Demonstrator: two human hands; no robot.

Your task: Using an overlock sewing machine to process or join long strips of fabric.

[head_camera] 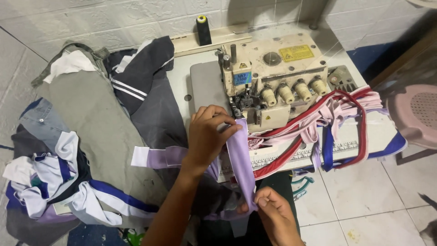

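garment pile (91, 118) left of sewing machine (273, 77), thread cone (202, 29) behind

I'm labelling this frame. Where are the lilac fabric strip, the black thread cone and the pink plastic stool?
lilac fabric strip (242, 159): head view, mid-length.
black thread cone (203, 31): head view, body.
pink plastic stool (416, 114): head view, seat.

A lilac fabric strip (240, 157), plain and soft, runs taut and nearly upright in the picture, from the serger's (266, 86) presser foot at its far end down toward the near edge of the counter (200, 82). Its far end is pinched flat at the needle area; its near end is gripped low, right of centre. A matching lilac-and-white piece (157, 157) lies just left.
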